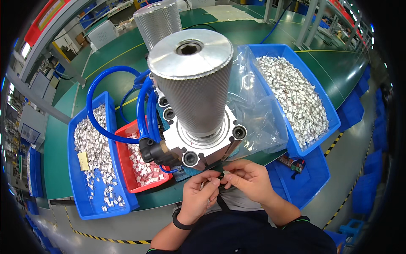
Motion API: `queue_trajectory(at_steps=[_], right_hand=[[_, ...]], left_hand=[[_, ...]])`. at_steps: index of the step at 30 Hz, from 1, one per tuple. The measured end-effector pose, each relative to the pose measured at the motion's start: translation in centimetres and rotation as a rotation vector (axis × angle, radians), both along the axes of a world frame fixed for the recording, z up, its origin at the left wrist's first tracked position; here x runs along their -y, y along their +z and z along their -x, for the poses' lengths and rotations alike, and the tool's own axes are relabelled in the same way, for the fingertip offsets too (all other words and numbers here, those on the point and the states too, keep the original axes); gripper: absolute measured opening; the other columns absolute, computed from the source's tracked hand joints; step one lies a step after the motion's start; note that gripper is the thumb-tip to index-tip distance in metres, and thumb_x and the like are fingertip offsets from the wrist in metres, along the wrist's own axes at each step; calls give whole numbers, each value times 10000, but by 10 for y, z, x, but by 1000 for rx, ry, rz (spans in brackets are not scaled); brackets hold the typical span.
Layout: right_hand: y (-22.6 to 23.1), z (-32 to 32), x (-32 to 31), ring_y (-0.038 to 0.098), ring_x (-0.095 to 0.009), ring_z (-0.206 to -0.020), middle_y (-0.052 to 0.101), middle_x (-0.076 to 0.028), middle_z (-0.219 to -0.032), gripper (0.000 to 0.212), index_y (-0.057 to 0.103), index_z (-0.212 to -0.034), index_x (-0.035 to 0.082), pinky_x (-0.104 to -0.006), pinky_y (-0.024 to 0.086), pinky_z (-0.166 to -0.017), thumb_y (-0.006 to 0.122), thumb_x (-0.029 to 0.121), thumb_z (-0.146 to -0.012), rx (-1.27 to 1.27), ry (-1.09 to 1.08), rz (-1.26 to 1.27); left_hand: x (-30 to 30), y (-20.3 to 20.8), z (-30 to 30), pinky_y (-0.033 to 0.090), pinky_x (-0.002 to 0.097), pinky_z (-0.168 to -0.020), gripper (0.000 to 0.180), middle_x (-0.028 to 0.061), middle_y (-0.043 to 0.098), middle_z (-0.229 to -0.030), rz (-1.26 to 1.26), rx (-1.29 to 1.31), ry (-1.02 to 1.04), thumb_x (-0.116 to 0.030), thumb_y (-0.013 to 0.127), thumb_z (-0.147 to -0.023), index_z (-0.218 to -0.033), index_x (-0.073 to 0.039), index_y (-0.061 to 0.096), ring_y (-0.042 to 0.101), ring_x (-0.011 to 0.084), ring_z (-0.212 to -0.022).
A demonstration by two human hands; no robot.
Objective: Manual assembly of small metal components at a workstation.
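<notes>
Close to my body, at the table's front edge, both hands meet fingertip to fingertip. My right hand point(249, 181) is closed, pinching a small whitish part point(226, 172) between thumb and index finger. My left hand point(201, 194) is closed too, its thumb and index finger pressed together beside that part; what they hold is mostly hidden, and something pale shows among the curled fingers. Just beyond my hands stands a metal fixture point(201, 146) with a tall knurled cylinder point(192, 93) on top.
At left, a blue bin point(129, 197) and a red bin point(134, 186) hold small white pieces. Another blue bin point(336, 122) full of them lies at right, beside a clear plastic bag point(258, 122). Blue air hoses point(91, 97) loop left of the fixture. A lower blue tray point(311, 186) sits right.
</notes>
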State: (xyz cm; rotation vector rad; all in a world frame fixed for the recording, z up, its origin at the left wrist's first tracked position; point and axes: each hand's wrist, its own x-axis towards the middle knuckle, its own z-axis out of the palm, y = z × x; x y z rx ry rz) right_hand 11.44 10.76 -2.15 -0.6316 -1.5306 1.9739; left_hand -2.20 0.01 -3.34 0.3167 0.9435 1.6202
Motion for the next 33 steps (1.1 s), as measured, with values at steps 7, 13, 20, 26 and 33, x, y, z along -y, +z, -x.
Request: queue_trajectory(at_steps=[7, 13, 20, 26, 33], right_hand=[[-6, -3, -2, 663, -153, -849, 649, -114, -926, 199, 563, -1054, -50, -252, 547, -693, 638, 21, -883, -18, 6, 83], [2, -12, -11, 677, -206, -797, 690, -84, -917, 170, 696, -940, 43, -265, 542, -690, 706, 34, -771, 86, 32, -702], [5, -9, -8, 673, -223, -784, 685, -105, -916, 184, 698, -953, 40, -283, 542, -669, 716, 27, -770, 28, 5, -897], [2, -11, -12, 683, -219, -764, 685, -121, -912, 182, 695, -956, -2, -285, 554, -664, 709, 9, -775, -13, -29, -793], [-1, 3, -38, 698, -195, -764, 691, -152, -901, 112, 678, -930, -67, -274, 561, -674, 660, -27, -826, -93, -40, -459]], left_hand=[[-13, -3, -4, 290, 198, -378, 111, 93, 609, -735, 22, -217, 21, -24, 600, -908, -988, 49, 622, 420, 56, -460], [-10, 6, -1, 254, 197, -399, 138, 9, 560, -670, 69, -72, -6, -85, 636, -909, -983, 31, 651, 393, 32, -462], [-11, 15, -3, 261, 195, -387, 115, 6, 516, -639, 131, 82, 15, -71, 620, -916, -972, 24, 649, 393, 44, -459], [-9, 21, -12, 274, 205, -355, 122, 54, 550, -706, 97, 98, 167, -85, 586, -932, -952, 26, 634, 389, 77, -459], [-18, 15, 1, 273, 215, -363, 165, 59, 547, -721, 157, -55, 201, -118, 589, -940, -972, 40, 625, 399, 83, -459]])
